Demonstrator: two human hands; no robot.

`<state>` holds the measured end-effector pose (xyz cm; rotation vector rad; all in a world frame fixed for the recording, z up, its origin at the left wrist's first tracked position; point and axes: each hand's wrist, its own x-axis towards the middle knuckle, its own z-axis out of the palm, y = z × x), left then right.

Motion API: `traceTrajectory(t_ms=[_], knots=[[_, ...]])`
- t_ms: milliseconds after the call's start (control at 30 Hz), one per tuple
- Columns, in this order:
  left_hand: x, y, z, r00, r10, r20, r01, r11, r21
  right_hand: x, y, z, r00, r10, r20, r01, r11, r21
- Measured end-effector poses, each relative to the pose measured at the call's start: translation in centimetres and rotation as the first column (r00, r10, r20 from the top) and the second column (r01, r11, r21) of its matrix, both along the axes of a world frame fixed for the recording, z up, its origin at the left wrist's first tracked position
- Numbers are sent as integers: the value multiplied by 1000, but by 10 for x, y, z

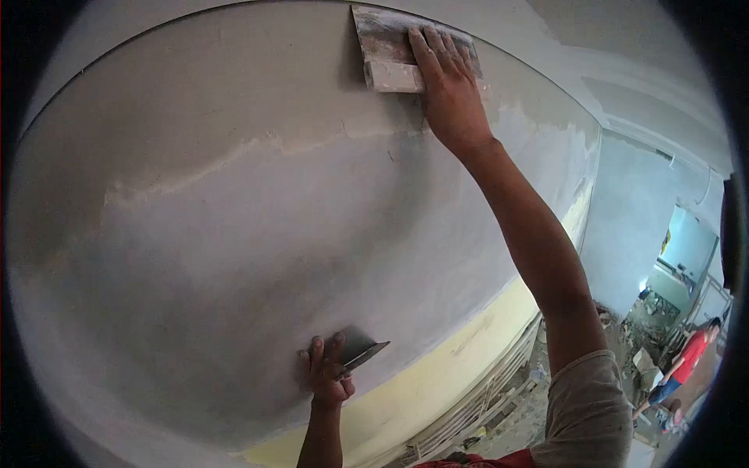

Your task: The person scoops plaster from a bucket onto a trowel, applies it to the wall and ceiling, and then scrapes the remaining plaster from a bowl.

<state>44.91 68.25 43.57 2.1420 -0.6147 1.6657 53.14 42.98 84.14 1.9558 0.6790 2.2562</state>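
Wall (234,203) backed the right hand (454,101), half-spread, holding a wide blade (384,35); below, the part-curled left hand (326,377) gripped a trowel (367,353).

The wide blade (388,45) looks like smeared metal, the wall (257,234) matt plaster, the sleeve (589,405) matt cloth.

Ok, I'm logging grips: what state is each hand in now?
Left hand: holding a small dark-bladed tool.
Right hand: holding a wide scraper.
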Motion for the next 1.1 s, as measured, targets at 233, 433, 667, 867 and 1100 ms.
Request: traceTrajectory(t_ms=[233, 433, 667, 867, 1100], knots=[[-7, -1, -5, 1000, 11, -18, -12, 1000, -27, -3, -3, 7, 997, 59, -51, -60, 998, -25], [-6, -3, -4, 999, -28, -22, 27, 999, -30, -3, -5, -39, 987, 80, -137, -87, 995, -44], [-11, -14, 10, 997, -84, -2, 83, 994, -69, -12, 0, -124, 928, 137, -346, -148, 989, -5], [-38, -50, -27, 759, -638, -135, 324, 548, -771, -34, -25, -203, 879, 137, -457, -202, 974, -97], [-50, -86, 17, -189, -793, 579, -214, -542, -812, -154, -42, -276, 536, 303, -788, -701, 679, -216]])
